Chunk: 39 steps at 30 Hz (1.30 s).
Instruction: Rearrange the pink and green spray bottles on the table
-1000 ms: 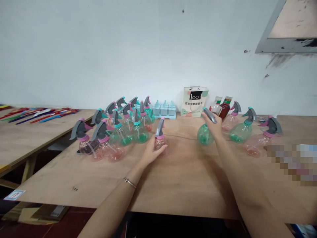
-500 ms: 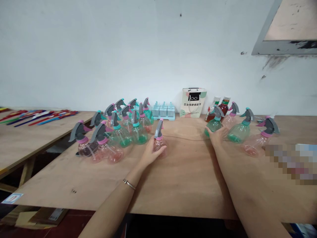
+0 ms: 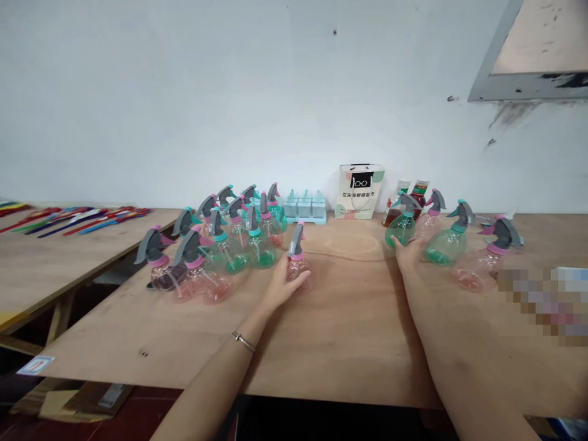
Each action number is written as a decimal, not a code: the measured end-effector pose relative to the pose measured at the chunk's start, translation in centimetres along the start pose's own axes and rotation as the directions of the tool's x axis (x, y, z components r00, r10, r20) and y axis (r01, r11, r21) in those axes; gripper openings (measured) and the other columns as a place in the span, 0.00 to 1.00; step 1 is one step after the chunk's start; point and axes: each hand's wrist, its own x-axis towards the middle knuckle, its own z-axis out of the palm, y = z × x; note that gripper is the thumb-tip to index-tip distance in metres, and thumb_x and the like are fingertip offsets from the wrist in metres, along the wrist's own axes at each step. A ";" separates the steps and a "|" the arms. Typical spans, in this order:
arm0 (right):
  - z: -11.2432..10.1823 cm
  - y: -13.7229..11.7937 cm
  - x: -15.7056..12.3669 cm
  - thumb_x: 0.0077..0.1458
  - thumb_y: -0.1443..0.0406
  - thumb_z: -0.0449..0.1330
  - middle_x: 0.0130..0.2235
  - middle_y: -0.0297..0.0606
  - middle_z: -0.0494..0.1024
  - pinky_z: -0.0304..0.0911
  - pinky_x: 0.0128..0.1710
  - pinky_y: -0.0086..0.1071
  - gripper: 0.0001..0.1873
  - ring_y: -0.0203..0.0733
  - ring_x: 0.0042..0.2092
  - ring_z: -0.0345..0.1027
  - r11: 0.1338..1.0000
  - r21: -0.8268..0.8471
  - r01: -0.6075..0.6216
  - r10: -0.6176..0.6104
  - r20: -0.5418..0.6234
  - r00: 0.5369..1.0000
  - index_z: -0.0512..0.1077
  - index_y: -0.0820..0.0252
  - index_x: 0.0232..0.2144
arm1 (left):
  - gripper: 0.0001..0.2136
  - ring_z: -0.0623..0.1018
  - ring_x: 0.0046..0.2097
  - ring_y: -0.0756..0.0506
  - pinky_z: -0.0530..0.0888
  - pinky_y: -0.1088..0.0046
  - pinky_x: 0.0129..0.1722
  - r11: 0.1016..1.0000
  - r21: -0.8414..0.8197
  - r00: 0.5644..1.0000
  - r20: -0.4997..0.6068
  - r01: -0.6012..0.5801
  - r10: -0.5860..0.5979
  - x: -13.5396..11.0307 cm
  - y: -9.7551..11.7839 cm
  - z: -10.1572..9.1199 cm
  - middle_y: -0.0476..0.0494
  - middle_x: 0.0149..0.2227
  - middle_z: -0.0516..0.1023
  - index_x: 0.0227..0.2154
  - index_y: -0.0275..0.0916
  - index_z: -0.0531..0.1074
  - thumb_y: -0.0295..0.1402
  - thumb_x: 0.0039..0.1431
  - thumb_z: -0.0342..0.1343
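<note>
My left hand (image 3: 283, 283) is closed around the lower body of a pink spray bottle (image 3: 298, 267) with a grey trigger head, which stands upright on the table. Farther off to the right, my right hand (image 3: 408, 252) is at the base of a green spray bottle (image 3: 400, 230); its thumb lies against the front and the other fingers are largely hidden. Beside that hand stand a clear pink spray bottle (image 3: 430, 223), a green one (image 3: 445, 245) and another pink one (image 3: 478, 266). Several pink and green spray bottles (image 3: 227, 254) cluster left of my left hand.
Against the wall stand a pale blue popsicle mould (image 3: 304, 208), a paper bag (image 3: 359, 191) and two red-brown sauce bottles (image 3: 419, 195). A second table (image 3: 92, 257) at left bears several coloured strips (image 3: 87, 218). A blurred patch covers something at right.
The view has shifted slightly. The thumb of my right hand has moved a little rightward across the front of the green bottle. My left hand stays on the pink bottle.
</note>
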 end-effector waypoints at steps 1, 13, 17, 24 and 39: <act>0.2 0.2 0.1 0.45 0.54 0.67 0.39 0.49 0.75 0.63 0.49 0.48 0.26 0.54 0.42 0.68 0.999 0.004 -0.033 0.033 -0.017 0.999 0.67 0.65 0.42 | 0.26 0.73 0.58 0.39 0.66 0.57 0.61 1.000 -0.004 1.000 -0.003 0.003 -0.003 0.0 -0.1 0.1 0.38 0.54 0.74 0.55 0.39 0.63 0.44 0.57 0.61; 0.5 -0.7 -0.6 0.48 0.48 0.57 0.29 0.43 0.75 0.64 0.44 0.45 0.19 0.48 0.35 0.68 0.980 0.200 -0.008 0.003 0.027 1.000 0.68 0.59 0.26 | 0.45 0.61 0.70 0.36 0.57 0.50 0.69 0.993 -0.118 0.988 0.149 -0.029 0.046 -0.6 -0.6 1.5 0.33 0.68 0.59 0.69 0.41 0.45 0.39 0.53 0.63; 1.2 -4.1 -2.2 0.53 0.43 0.51 0.31 0.42 0.77 0.65 0.42 0.40 0.26 0.46 0.36 0.70 0.941 0.325 0.092 -0.139 0.124 0.983 0.70 0.59 0.28 | 0.47 0.59 0.70 0.35 0.57 0.49 0.69 0.989 -0.141 0.980 0.184 -0.046 0.071 -0.6 -0.8 1.6 0.32 0.69 0.56 0.70 0.43 0.43 0.38 0.52 0.64; 2.1 -13.5 -9.8 0.36 0.49 0.75 0.56 0.47 0.76 0.62 0.57 0.48 0.49 0.53 0.56 0.70 0.730 0.641 0.237 -0.666 0.588 0.460 0.66 0.54 0.60 | 0.41 0.68 0.63 0.33 0.64 0.48 0.62 0.991 0.131 0.999 0.030 -0.017 0.013 -1.0 0.4 2.4 0.33 0.61 0.67 0.64 0.42 0.55 0.41 0.50 0.67; 0.3 -17.3 -14.6 0.53 0.50 0.65 0.48 0.40 0.76 0.67 0.56 0.42 0.25 0.45 0.51 0.73 0.644 0.763 -0.060 -0.651 0.587 0.481 0.69 0.49 0.51 | 0.48 0.71 0.52 0.30 0.58 0.40 0.59 0.858 0.508 0.992 -0.044 -0.077 0.115 -3.1 2.3 6.5 0.31 0.48 0.73 0.58 0.36 0.65 0.64 0.39 0.64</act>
